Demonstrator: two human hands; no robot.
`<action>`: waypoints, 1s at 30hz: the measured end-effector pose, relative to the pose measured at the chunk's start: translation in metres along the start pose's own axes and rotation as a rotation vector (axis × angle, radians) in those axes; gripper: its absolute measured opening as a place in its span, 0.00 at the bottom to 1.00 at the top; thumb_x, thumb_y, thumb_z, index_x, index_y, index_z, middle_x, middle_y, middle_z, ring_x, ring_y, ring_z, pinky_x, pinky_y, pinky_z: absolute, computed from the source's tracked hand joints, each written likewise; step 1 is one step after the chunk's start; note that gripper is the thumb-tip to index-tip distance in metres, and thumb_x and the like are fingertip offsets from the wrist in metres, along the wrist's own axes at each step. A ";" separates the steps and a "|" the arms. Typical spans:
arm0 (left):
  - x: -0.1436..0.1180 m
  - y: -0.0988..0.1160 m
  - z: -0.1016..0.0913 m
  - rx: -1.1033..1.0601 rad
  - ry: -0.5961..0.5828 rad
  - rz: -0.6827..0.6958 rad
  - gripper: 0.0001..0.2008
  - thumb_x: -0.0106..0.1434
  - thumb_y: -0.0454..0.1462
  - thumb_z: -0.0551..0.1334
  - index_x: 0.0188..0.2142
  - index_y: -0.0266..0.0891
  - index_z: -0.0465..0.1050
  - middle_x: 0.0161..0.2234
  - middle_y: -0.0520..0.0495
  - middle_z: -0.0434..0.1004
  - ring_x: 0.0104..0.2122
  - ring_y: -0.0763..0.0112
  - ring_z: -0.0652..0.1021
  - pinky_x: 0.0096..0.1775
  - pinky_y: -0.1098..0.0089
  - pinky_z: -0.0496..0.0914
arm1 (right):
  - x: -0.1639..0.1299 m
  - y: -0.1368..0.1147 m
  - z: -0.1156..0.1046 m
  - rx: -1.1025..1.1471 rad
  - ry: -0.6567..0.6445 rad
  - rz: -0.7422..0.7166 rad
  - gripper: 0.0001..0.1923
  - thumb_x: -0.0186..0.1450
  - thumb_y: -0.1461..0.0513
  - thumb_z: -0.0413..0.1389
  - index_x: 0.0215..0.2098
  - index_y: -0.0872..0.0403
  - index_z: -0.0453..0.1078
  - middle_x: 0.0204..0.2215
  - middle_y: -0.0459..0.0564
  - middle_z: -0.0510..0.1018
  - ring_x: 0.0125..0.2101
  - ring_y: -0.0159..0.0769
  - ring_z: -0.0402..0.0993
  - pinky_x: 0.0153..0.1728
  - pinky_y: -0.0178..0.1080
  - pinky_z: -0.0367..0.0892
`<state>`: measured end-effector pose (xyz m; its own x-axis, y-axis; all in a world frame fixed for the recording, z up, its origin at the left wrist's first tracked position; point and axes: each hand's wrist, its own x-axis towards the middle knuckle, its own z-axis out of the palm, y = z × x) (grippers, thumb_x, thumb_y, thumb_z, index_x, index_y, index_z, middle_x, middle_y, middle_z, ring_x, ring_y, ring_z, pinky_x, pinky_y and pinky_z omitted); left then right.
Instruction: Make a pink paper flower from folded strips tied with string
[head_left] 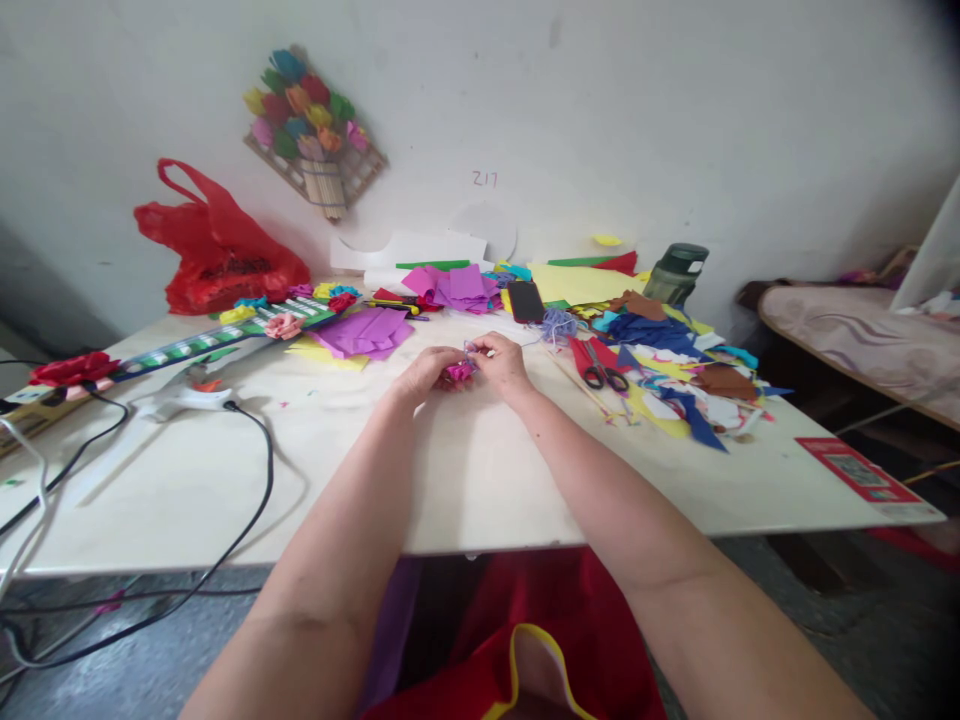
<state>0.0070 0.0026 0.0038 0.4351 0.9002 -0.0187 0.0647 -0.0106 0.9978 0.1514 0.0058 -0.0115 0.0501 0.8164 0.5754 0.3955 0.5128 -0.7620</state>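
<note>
1. The left hand (431,374) is over the middle of the surface (337,480), well in from the near edge; its grip is pinching a magenta piece (460,371).
2. The right hand (502,366) is just beside it, fingertips together; its grip is pinching yarn (559,324) at the top of the magenta piece. The rest of the yarn lies bunched towards the far edge.
3. The phone (526,302) lies just beside that bunch, on the side of the left edge.
4. Scissors (606,374) lie with red paper beneath them, at the border of the scraps (646,333), which spread towards the right edge.
5. The bottle (677,273) stands upright near the far right corner.
6. A card (855,470) lies at the near right corner.
7. Purple paper (366,333) lies left of the hands, towards the far edge.
8. The red bag (221,255) sits near the far left corner.
</note>
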 end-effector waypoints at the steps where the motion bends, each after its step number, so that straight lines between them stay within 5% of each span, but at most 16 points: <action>1: 0.000 0.000 0.000 -0.004 -0.001 0.003 0.11 0.53 0.40 0.57 0.27 0.33 0.71 0.22 0.44 0.74 0.19 0.72 0.73 0.22 0.73 0.65 | 0.000 0.000 0.000 -0.009 0.003 -0.004 0.05 0.49 0.69 0.55 0.21 0.54 0.69 0.23 0.43 0.70 0.25 0.29 0.64 0.32 0.33 0.62; 18: -0.005 0.002 0.001 -0.009 0.002 0.094 0.13 0.48 0.37 0.65 0.32 0.34 0.65 0.19 0.47 0.75 0.18 0.71 0.75 0.22 0.75 0.67 | 0.001 0.010 0.003 0.140 0.027 0.040 0.01 0.49 0.64 0.55 0.22 0.55 0.68 0.23 0.44 0.70 0.27 0.31 0.67 0.30 0.35 0.64; 30: -0.003 0.003 0.005 0.072 0.096 0.171 0.06 0.52 0.30 0.56 0.31 0.36 0.60 0.17 0.50 0.73 0.16 0.72 0.74 0.20 0.75 0.66 | 0.002 0.012 0.006 0.193 0.035 0.122 0.04 0.48 0.62 0.56 0.23 0.54 0.68 0.21 0.43 0.71 0.25 0.31 0.66 0.29 0.35 0.65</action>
<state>0.0105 -0.0020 0.0062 0.3575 0.9201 0.1597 0.0633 -0.1945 0.9789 0.1503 0.0147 -0.0214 0.1199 0.8677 0.4825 0.2021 0.4545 -0.8675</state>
